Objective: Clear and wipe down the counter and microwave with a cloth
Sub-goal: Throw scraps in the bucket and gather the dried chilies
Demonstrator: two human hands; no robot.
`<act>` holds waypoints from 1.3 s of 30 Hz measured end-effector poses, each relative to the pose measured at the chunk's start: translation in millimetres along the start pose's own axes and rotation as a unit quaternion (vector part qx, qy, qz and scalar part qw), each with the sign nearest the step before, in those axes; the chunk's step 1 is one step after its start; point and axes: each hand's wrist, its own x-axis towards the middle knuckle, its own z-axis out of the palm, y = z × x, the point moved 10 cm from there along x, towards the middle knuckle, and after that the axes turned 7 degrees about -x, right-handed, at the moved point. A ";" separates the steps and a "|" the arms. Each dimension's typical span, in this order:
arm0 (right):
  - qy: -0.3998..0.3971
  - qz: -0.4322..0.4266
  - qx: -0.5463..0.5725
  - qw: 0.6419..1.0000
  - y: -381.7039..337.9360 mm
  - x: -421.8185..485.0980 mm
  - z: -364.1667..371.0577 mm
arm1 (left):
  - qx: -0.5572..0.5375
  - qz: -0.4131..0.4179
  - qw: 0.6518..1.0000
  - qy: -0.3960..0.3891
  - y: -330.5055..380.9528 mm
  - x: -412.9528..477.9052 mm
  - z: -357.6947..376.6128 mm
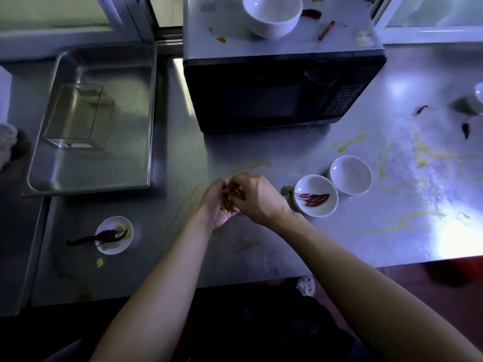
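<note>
Your left grip [217,205] is cupped round brownish scraps [231,198], too murky to identify. Your right grip [258,199] pinches at them, fingertips mostly hidden. There are three small dishes [315,195] on the tabletop [261,257]: one left of your grips, two right. The microwave [274,92] sits just beyond, with one bowl [273,15] on top. A fuzzy pale thing [6,145] is cut off far left. Maybe the cloth, can't tell.
</note>
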 end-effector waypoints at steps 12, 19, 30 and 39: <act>0.113 0.064 -0.022 0.991 146.0 -145.9 -138.0 | 0.059 0.013 0.995 -0.074 -115.7 -51.6 204.7; 0.183 0.160 -0.082 0.967 309.2 -296.4 -231.1 | 0.128 -0.030 0.984 -0.119 -250.2 -59.4 366.9; 0.213 0.403 -0.190 0.869 580.1 -537.3 -326.9 | 0.278 -0.110 0.922 -0.248 -464.7 -45.1 650.2; 0.166 0.538 -0.158 0.811 788.2 -689.9 -374.2 | 0.377 -0.190 0.856 -0.299 -682.6 -21.4 846.3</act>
